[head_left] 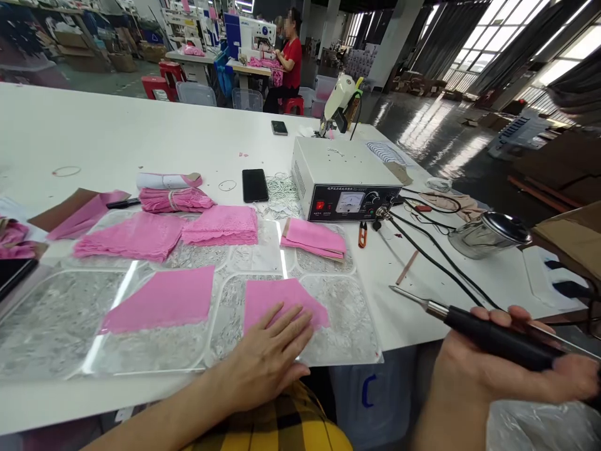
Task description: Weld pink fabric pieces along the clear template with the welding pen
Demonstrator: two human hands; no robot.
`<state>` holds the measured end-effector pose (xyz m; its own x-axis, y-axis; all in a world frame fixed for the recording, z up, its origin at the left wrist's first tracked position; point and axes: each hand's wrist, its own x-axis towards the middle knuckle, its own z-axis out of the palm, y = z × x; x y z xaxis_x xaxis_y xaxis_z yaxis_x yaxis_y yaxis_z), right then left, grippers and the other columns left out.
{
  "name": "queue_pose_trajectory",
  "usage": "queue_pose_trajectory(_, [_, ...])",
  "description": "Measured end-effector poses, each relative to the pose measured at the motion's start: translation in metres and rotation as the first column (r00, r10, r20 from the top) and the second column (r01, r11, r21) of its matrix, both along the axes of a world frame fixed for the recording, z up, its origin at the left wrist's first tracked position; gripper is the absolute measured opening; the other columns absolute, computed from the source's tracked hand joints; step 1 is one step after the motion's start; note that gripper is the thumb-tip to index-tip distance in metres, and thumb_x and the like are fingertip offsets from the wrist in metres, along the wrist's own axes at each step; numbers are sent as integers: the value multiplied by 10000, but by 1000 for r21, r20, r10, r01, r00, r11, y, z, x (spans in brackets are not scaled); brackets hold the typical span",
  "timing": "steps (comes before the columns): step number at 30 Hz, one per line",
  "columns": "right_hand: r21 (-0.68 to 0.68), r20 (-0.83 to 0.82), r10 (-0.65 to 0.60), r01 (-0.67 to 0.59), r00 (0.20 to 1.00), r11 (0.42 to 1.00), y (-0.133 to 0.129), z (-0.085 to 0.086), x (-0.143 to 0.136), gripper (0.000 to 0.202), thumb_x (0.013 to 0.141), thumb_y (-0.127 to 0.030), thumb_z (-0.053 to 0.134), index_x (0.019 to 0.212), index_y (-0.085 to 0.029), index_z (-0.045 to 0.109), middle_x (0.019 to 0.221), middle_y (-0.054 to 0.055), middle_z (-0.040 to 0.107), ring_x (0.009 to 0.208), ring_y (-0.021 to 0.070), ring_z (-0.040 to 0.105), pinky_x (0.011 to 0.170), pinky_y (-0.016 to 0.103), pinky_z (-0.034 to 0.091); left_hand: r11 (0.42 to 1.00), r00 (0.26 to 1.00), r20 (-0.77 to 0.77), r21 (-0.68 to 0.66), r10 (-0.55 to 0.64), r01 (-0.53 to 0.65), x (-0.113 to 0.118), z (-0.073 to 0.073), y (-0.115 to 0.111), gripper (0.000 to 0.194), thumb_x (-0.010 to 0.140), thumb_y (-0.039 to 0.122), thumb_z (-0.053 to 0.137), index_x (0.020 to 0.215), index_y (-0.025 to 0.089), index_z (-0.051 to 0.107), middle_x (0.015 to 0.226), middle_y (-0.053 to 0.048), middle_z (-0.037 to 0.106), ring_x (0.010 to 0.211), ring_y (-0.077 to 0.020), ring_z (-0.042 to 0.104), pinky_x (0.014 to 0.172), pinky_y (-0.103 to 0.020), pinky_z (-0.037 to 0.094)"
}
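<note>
My left hand (275,344) lies flat with fingers spread on a cut pink fabric piece (267,294), holding it against the marbled clear-edged sheet (335,307). At the right, my right hand (479,376) is wrapped round a soldering-iron-like hand tool (498,335) with a black handle. Its pointed metal tip is raised and aims left, apart from the fabric. A thin metal strip, perhaps tweezers, also shows by the right fingers. Another pink fabric piece (164,297) rests flat on the left of the sheet.
Behind are pink fabric stacks (136,235), a folded pink bundle (314,238) and a phone (255,186). A control box (347,181) with cables, orange snips (362,235) and a glass jar (488,235) stand rightward. Farther off, a person (288,62) sits at a sewing machine.
</note>
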<state>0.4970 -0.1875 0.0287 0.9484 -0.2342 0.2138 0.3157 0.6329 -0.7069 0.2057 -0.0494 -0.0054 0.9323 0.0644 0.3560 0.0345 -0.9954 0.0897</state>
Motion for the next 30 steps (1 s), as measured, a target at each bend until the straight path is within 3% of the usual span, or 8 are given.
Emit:
queue_pose_trajectory(3, [-53, 26, 148, -147, 989, 988, -4, 13, -28, 280, 584, -414, 410, 639, -181, 555, 683, 8, 514, 472, 82, 431, 393, 235, 375, 1000, 1000, 17, 7, 24, -24, 6, -3, -2, 475, 1007, 424, 407, 1354, 112, 493, 1412, -100, 516, 1330, -279, 453, 1119, -459, 344])
queue_pose_trajectory(6, [-138, 68, 317, -305, 946, 942, 1, 13, -49, 302, 536, -425, 449, 658, -180, 576, 629, -6, 512, 436, 98, 435, 376, 259, 369, 999, 999, -10, 12, 47, -47, 10, -4, -3, 495, 1003, 454, 401, 1365, 126, 484, 1422, -96, 506, 1335, -279, 447, 1136, -463, 304])
queue_pose_trajectory(14, [-260, 178, 569, -519, 803, 814, 11, 9, -72, 273, 608, -400, 547, 741, -170, 607, 651, -13, 542, 482, 112, 486, 425, 284, 438, 999, 997, -72, -20, 40, -42, 17, -4, -4, 536, 994, 499, 397, 1397, 149, 449, 1457, -89, 465, 1376, -263, 389, 1161, -454, 239])
queue_pose_trajectory(21, [-302, 183, 638, -575, 748, 760, 12, 3, -77, 279, 661, -388, 543, 799, -157, 617, 695, 7, 556, 494, 119, 509, 440, 296, 443, 998, 996, -64, -15, 60, -61, 18, -6, -5, 561, 997, 525, 362, 1405, 147, 440, 1461, -83, 461, 1377, -259, 386, 1172, -446, 185])
queue_pose_trajectory(30, [-304, 184, 631, -567, 754, 766, 15, -2, -81, 267, 671, -364, 511, 804, -154, 607, 698, 6, 544, 501, 118, 508, 462, 298, 442, 998, 996, -63, 11, 57, -56, 19, -5, -5, 546, 1006, 515, 341, 1395, 150, 456, 1453, -80, 470, 1375, -253, 390, 1194, -448, 53])
